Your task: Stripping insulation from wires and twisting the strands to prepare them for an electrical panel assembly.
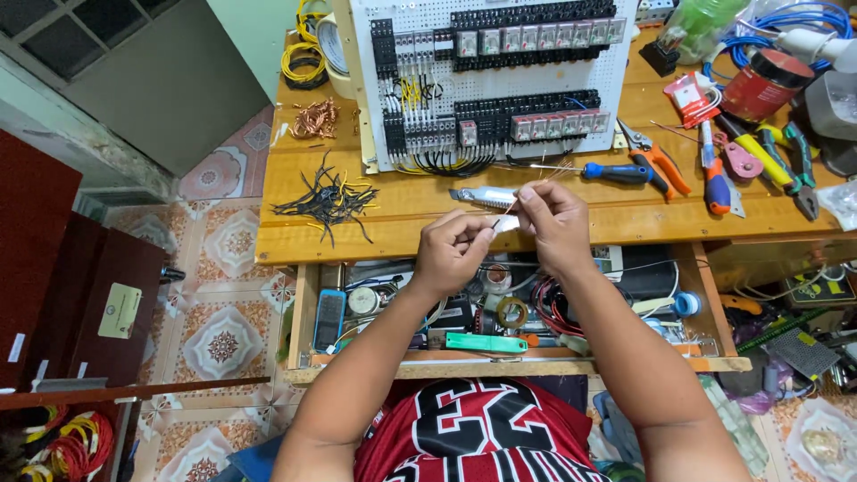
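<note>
Both my hands pinch together: left hand [453, 250] grips a short white sleeve [505, 224], right hand [552, 223] feeding a thin wire [546, 178] lengthwise in.

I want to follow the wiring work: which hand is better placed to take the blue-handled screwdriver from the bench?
Probably the right hand. The blue-handled screwdriver lies just up and right of it, while the left hand is farther away. Both hands pinch a small white piece.
</note>
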